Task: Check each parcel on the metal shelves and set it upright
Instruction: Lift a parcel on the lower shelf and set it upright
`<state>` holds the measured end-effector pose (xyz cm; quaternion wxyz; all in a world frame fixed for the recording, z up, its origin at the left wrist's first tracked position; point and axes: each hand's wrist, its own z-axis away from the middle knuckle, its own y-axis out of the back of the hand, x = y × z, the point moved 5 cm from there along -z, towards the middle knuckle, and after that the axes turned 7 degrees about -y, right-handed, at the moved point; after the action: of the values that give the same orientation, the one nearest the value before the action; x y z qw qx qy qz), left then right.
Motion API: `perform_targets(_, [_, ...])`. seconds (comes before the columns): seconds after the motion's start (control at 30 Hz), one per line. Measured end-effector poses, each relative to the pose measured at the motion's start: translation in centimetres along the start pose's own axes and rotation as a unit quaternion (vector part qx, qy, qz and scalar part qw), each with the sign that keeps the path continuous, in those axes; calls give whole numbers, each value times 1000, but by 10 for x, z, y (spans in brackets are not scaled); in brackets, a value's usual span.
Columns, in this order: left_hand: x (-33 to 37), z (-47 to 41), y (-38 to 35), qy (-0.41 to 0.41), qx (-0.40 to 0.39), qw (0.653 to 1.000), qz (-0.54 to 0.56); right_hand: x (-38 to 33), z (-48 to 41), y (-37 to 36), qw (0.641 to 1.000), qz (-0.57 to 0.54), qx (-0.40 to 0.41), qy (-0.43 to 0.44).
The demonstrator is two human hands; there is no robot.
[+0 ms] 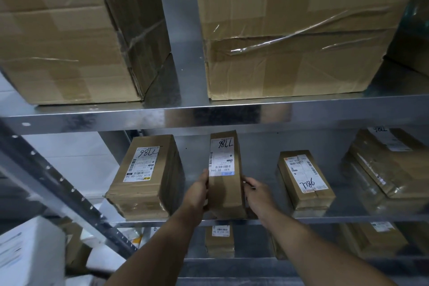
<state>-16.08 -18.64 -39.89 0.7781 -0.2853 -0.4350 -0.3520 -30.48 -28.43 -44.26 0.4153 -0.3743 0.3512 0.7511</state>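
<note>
1. The fingers of the left hand (pixel 197 193) curl round the left edge of a narrow brown cardboard parcel (pixel 226 195) bound in clear tape. The thumb lies on the front face and the other fingertips are hidden behind the box.
2. The right hand (pixel 257 195) clamps the opposite edge at about the same height, its fingers (pixel 248 183) bent against the side. The parcel is held between both palms.
3. The parcel stands on its short end between the hands, its base on or just above the middle metal shelf (pixel 348 219); contact cannot be seen. A white shipping label (pixel 222 158) sits above the fingers.
4. Handling, as a judgement: it looks stiff and fairly light. The tape may be slick, so squeezing the two long edges low down, as here, seems the safest hold.
5. Just left of the left hand stands a wider brown taped parcel (pixel 144 179), tilted. Right of the right hand, apart from it, is a smaller labelled box (pixel 304 181), and a stack of flat parcels (pixel 390 169) lies beyond that.
6. Above the fingers, past the upper shelf edge (pixel 209 118), sit two large dented cartons (pixel 290 30).
7. Below the wrists, a small labelled parcel (pixel 219 239) stands on the lower shelf.
</note>
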Motion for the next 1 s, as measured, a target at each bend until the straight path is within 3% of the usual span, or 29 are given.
perform_targets(0.2, [-3,1,-1,-14,4,1000,-22,8,5,-6,997,-29,-35,-59])
perform_targets(0.47, [-7,-11,-6,-35,3,998,-58,5,-2,-22,997,-9,-67,-35])
perform_targets(1.0, [-3,-14,-14,0,-21,998,-54,7,-13,-33,991,13,-97,-95])
